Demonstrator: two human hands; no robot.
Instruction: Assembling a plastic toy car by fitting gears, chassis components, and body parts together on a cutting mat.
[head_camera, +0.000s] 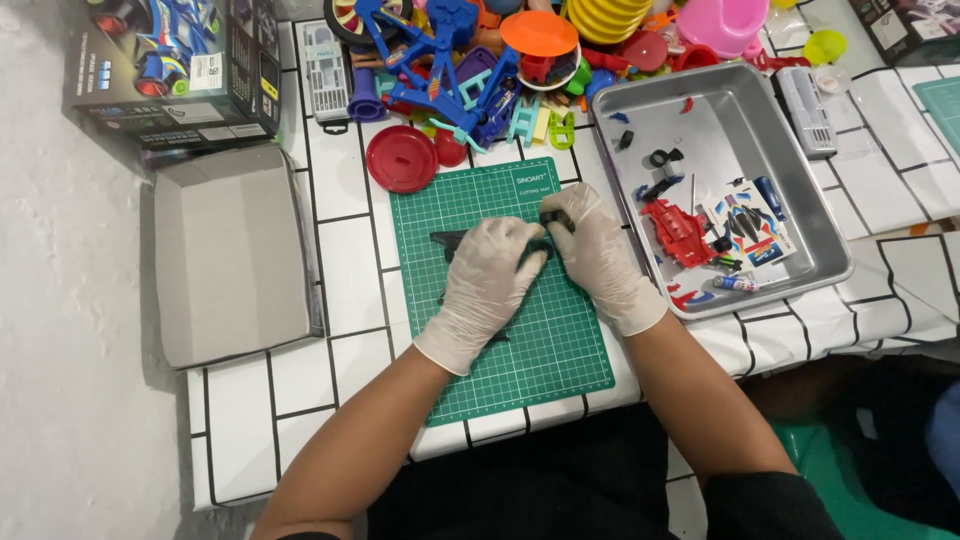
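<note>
Pressing a dark plastic chassis (462, 243) against the green cutting mat (520, 340), the left hand (485, 285) steadies it — right hand (600, 260) fingers seemingly pinch a small black part (556, 217) at its end.

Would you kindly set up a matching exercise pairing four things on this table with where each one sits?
Things:
1. red round lid
2. red car body shell
3. black toy chassis
4. printed box

Places:
A. inside the metal tray
B. far left corner of the table
C. under both gloved hands on the green cutting mat
D. just beyond the mat's far left corner

Pairs: 1-D, 2-A, 3-C, 4-B
</note>
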